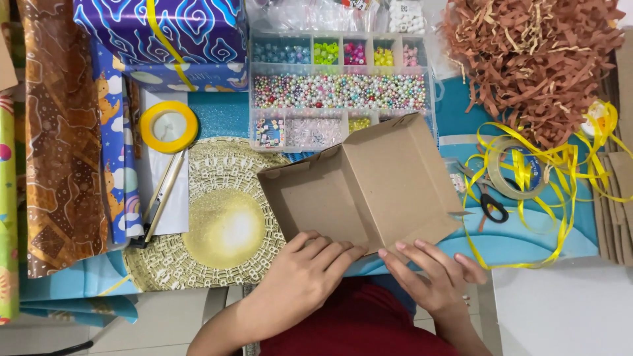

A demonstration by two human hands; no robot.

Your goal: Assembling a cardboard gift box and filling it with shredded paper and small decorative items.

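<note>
An open brown cardboard box (369, 184) stands tilted in the middle of the table, its inside bare. My left hand (306, 270) grips the box's near edge at its lower corner, fingers curled onto the cardboard. My right hand (428, 270) rests just to the right, fingertips touching the box's near side panel. Both hands lie at the table's front edge, above a dark red garment (356, 329) on my lap.
A clear bead organiser (339, 89) sits behind the box. Yellow tape roll (169, 126), wrapping paper rolls (62, 132) and a blue patterned gift box (165, 33) lie left. Brown paper shred (534, 59), yellow ribbon (560, 165), a tape ring (511, 178) and scissors (491, 204) lie right.
</note>
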